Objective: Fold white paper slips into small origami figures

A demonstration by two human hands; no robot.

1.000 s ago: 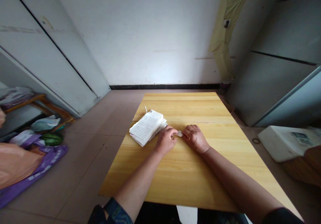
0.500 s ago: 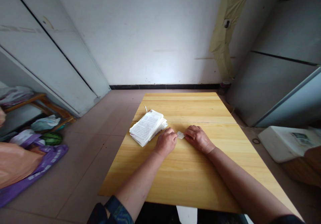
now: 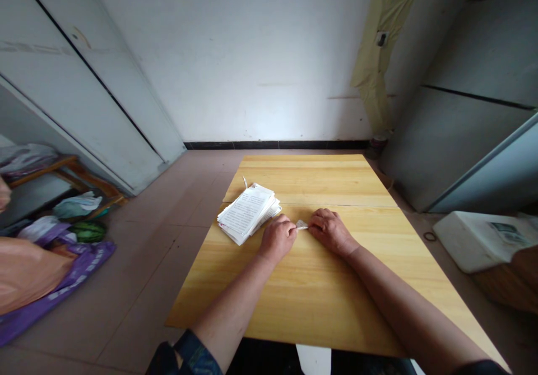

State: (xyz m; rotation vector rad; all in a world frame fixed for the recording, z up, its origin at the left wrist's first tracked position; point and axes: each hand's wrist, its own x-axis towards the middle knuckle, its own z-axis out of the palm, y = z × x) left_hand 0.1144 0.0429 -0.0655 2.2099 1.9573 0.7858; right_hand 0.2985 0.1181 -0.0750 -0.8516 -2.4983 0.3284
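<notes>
A small piece of white paper [image 3: 301,225] lies between my two hands over the wooden table [image 3: 319,285], and its lower edge looks folded or rolled. My left hand [image 3: 279,237] pinches its left end with closed fingers. At the other end, my right hand [image 3: 330,229] has its fingers bent together on the paper; the fingertips are partly hidden. Just left of my left hand rests a stack of printed sheets [image 3: 247,209], uneven at the edges. A thin twisted white strip [image 3: 245,182] sticks up behind the stack.
A white wall [image 3: 269,72] stands beyond the table. To the right are a grey refrigerator [image 3: 454,145] and a white box [image 3: 466,240]. On the left floor, a watermelon [image 3: 88,231] and a purple bag [image 3: 79,277] lie by a wooden rack [image 3: 113,190].
The small paper between my hands has turned from a flat square into a narrower shape, its near edge folded or rolled up. My hands have hardly moved.
</notes>
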